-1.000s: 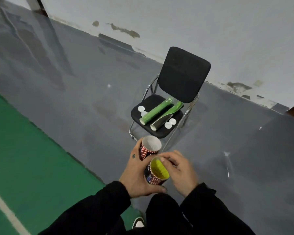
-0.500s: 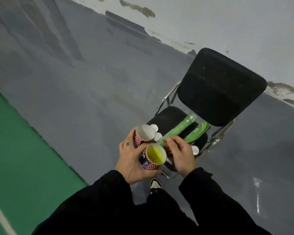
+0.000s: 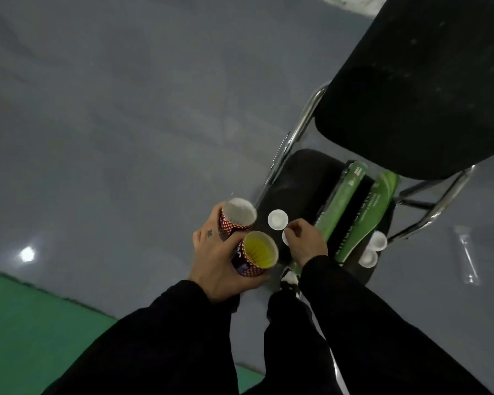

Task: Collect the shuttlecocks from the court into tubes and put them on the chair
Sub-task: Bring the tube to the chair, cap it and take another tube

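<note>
Left hand (image 3: 216, 262) wrapped both patterned tubes together, fingers (image 3: 234, 241) curled tight round the barrels, thumb under the nearer one. White-lined tube (image 3: 238, 216) sat at the fingertip end of that grip, yellow-lined tube (image 3: 257, 253) nearer the palm; both held upright, long axes roughly vertical, open mouths pointing up at the camera. Couldn't tell what was inside either. Right hand (image 3: 305, 243) hung over the front edge of the chair (image 3: 297, 178) seat, fingers pinched narrow on a white cap (image 3: 285, 237), mostly hidden behind the knuckles. Second white cap (image 3: 277, 219) lay flat on the seat just beyond those fingertips. Two green tubes lay on the seat past the right knuckles, side by side, long axes parallel and running from seat front toward the backrest: plain green tube (image 3: 344, 201) closer to the fingers, green-and-black tube (image 3: 367, 216) on its far side. Two more white caps (image 3: 372, 250) touching each other at the near end of the outer tube, well clear of both hands.
</note>
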### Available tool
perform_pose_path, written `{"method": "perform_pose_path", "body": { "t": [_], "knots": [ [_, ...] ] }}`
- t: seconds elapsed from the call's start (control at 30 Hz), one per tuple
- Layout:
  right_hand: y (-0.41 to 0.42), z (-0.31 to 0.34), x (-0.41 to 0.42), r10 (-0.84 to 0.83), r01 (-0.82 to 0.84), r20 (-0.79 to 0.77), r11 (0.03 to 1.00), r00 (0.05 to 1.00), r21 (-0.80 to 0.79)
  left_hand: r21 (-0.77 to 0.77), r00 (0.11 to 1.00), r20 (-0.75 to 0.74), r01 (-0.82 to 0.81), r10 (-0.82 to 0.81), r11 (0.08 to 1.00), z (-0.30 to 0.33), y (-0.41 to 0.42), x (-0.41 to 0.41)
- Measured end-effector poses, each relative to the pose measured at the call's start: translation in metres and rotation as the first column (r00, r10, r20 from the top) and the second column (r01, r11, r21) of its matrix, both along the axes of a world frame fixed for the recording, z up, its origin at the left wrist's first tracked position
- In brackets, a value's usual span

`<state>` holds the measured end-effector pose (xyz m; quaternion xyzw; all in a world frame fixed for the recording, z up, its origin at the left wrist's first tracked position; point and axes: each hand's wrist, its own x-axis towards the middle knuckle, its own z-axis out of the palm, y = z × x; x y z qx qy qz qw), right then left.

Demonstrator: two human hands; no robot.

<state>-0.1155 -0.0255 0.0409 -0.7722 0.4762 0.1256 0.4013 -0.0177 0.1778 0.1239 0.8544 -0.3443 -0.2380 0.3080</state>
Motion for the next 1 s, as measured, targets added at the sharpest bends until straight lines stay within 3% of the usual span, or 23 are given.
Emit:
{"method": "perform_pose_path", "body": {
  "t": [0.13,0.23,0.33,0.4,0.47,0.5,0.53,0.6,0.67,0.73,1.0],
  "knots": [
    [0.010,-0.070,0.025,0.151,-0.165,-0.140,0.981,0.979,-0.100,0.032,0.995,-0.026,0.102,-0.101,0.994,-0.037,0.003,0.034],
    [0.014,-0.116,0.035,0.329,-0.420,-0.312,0.859,0.891,-0.293,0.036,0.991,-0.033,0.134,-0.133,0.990,-0.059,0.004,0.049],
    [0.013,-0.137,0.038,0.375,-0.526,-0.405,0.763,0.834,-0.375,0.051,0.984,-0.058,0.169,-0.166,0.984,-0.073,0.004,0.061],
    [0.012,-0.130,0.041,0.311,-0.407,-0.294,0.837,0.904,-0.365,0.061,0.977,-0.059,0.206,-0.203,0.977,-0.079,0.004,0.065],
    [0.007,-0.101,0.045,0.078,-0.072,0.022,0.974,0.997,-0.215,0.078,0.962,-0.062,0.269,-0.264,0.960,-0.082,0.000,0.066],
    [0.004,-0.078,0.047,-0.038,0.058,0.200,0.993,0.979,-0.098,0.102,0.948,-0.066,0.318,-0.312,0.943,-0.082,-0.003,0.066],
    [0.000,-0.053,0.047,-0.077,0.093,0.354,0.995,0.932,-0.028,0.135,0.927,-0.062,0.375,-0.370,0.917,-0.082,-0.008,0.066],
    [-0.006,-0.003,0.042,0.057,-0.055,0.507,0.998,0.860,-0.020,0.182,0.882,-0.040,0.469,-0.470,0.864,-0.081,-0.021,0.063],
    [-0.011,0.030,0.033,0.295,-0.269,0.465,0.955,0.835,-0.122,0.166,0.852,-0.012,0.518,-0.524,0.839,-0.078,-0.037,0.056],
    [-0.014,0.045,0.024,0.426,-0.385,0.362,0.904,0.829,-0.183,0.128,0.841,0.006,0.535,-0.540,0.835,-0.074,-0.050,0.047],
    [-0.035,0.061,0.001,0.539,-0.493,0.164,0.833,0.826,-0.251,0.133,0.811,0.033,0.575,-0.584,0.807,-0.067,-0.076,0.027]
  ]
}}
